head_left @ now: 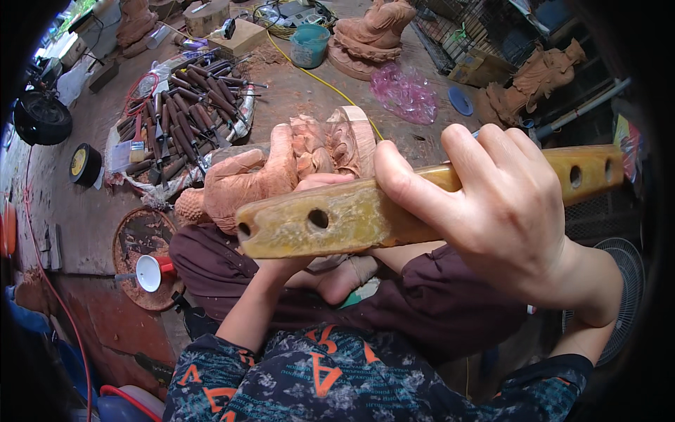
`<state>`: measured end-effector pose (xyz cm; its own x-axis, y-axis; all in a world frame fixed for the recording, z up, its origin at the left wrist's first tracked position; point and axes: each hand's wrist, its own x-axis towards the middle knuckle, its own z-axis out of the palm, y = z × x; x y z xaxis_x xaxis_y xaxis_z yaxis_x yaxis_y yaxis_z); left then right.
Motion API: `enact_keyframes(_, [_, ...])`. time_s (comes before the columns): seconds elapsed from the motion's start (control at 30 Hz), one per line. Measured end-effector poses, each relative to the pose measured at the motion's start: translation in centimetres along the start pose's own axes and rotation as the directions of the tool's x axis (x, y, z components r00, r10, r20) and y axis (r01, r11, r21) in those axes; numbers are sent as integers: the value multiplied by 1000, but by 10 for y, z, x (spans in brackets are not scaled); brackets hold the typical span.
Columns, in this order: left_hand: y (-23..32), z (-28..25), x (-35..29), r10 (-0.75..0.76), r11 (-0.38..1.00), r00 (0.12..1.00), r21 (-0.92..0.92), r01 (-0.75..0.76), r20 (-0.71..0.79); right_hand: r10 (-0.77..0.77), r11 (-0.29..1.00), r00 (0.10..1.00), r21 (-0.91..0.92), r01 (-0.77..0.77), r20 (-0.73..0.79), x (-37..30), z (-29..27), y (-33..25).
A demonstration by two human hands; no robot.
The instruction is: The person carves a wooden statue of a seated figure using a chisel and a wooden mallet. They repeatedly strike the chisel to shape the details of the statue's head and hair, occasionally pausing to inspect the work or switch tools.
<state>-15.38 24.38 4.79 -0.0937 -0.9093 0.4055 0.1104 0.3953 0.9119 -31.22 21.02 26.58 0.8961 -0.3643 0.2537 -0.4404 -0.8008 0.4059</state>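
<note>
My right hand [496, 193] grips a long, flat, yellowish-brown wooden bar [351, 214] with round holes through it. Its thumb lies along the top edge, and the bar slants up to the right over my lap. Behind the bar is my left hand [325, 181], mostly hidden; only a little of it shows above the edge, beside the carving, and whether it holds anything cannot be made out. A reddish wooden figure carving [260, 172] lies on its side before me, its knobbly round head to the left and its paler base to the right, partly covered by the bar.
Many dark-handled carving chisels [186, 116] lie heaped at the left. Nearer are a round tray [116, 246] of wood chips and a red-and-white mug [149, 273]. Beyond stand a teal bucket [309, 46] and another carved figure [367, 39]. A fan [619, 295] is at the right.
</note>
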Motion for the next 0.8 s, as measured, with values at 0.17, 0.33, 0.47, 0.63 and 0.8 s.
enact_keyframes(0.17, [15,-18,-1,60,855,928,-460,-238,-368,39,976,999,215,-44,26,0,4,11])
enact_keyframes(0.33, [-14,2,-26,-74,963,935,-267,-23,-347,19,954,997,296,-41,80,6,0,8])
enact_keyframes(0.47, [-22,5,-33,-112,975,941,-219,41,-319,12,937,998,348,-33,62,11,8,6])
enact_keyframes(0.63, [-17,-4,-28,-93,963,912,-268,-19,-399,45,856,999,515,-52,25,16,12,4])
enact_keyframes(0.8, [-22,-3,-30,-95,971,920,-237,3,-379,11,843,996,537,36,-84,18,20,3])
